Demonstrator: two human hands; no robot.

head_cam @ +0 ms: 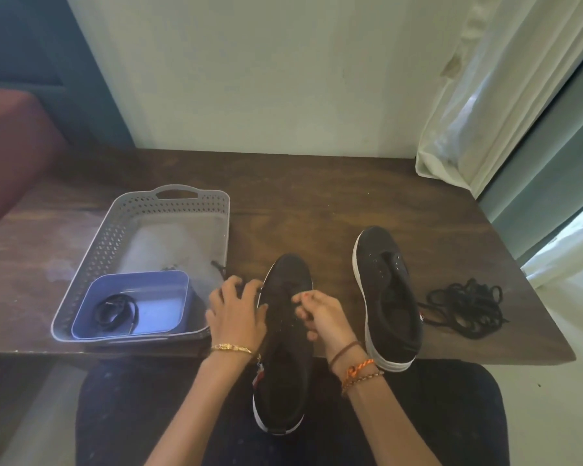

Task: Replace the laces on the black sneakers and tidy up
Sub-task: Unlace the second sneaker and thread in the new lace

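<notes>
Head-worn view, facing forward and down, close over table point(317, 196)

Dark wooden table point(317, 196) here, pale scuffed patch on its left part. Taking the grey perforated basket point(81, 290) as the landmark: it sits on the table's left half. Right of it, one black sneaker point(288, 274) rests its toe on the table, heel hanging past the near edge. Further right, the second sneaker point(389, 297) lies flat, and beyond that a tangled heap of black laces point(466, 307).
</notes>
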